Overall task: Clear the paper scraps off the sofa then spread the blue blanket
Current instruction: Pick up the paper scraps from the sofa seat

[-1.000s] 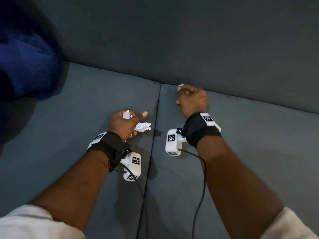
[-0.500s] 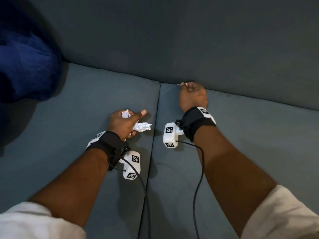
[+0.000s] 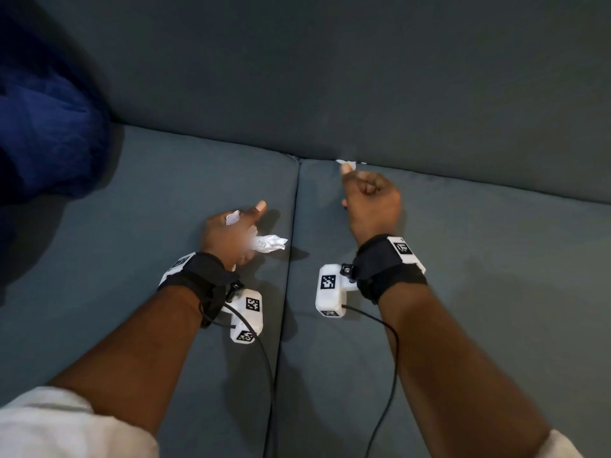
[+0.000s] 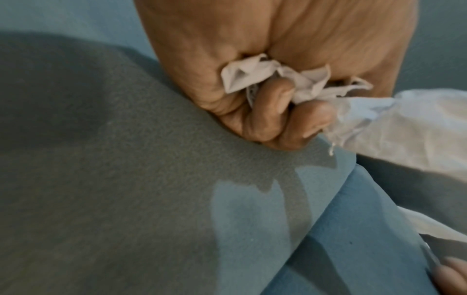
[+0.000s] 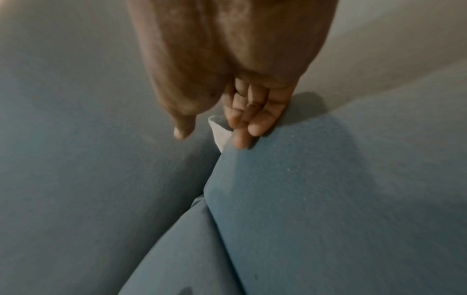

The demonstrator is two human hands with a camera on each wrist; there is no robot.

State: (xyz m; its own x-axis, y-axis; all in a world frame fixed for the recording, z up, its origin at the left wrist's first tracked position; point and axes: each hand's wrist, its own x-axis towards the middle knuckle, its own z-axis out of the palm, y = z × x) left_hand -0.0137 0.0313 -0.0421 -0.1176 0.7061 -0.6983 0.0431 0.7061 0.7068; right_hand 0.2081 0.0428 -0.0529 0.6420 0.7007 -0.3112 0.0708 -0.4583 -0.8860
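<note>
1. Two bare hands work over a dark teal sofa (image 3: 198, 200), seen from the head camera. Two seat cushions meet at one seam, under a single backrest.
2. The left hand (image 3: 228, 239) hovers over the left cushion, beside the seam. Its fingers (image 4: 272, 99) are curled tight round crumpled paper scraps (image 3: 269, 243), with the thumb stuck out.
3. White paper pokes from that fist in two places: above the thumb and out towards the seam. How many separate pieces it grips cannot be told.
4. One more small white scrap (image 3: 347, 164) sits wedged in the crease where the right cushion meets the backrest, near the seam.
5. The right hand (image 3: 370, 203) is at that wedged scrap (image 5: 220, 135). In the right wrist view its bent fingertips (image 5: 242, 139) rest on the cushion edge just beside it. The thumb stands narrowly apart on the other side, and the hand holds nothing.
6. One blue blanket (image 3: 49, 133) lies bunched in a deep-blue heap at the sofa's far left, well apart from both hands.
7. The held paper is plain white, creased and torn at its edges, with no print visible.
8. Each wrist carries a black strap (image 3: 386, 262) and a white camera block (image 3: 330, 289) with a black cable (image 3: 390, 358). The blocks bear black-and-white square code markers, and no words can be read.
</note>
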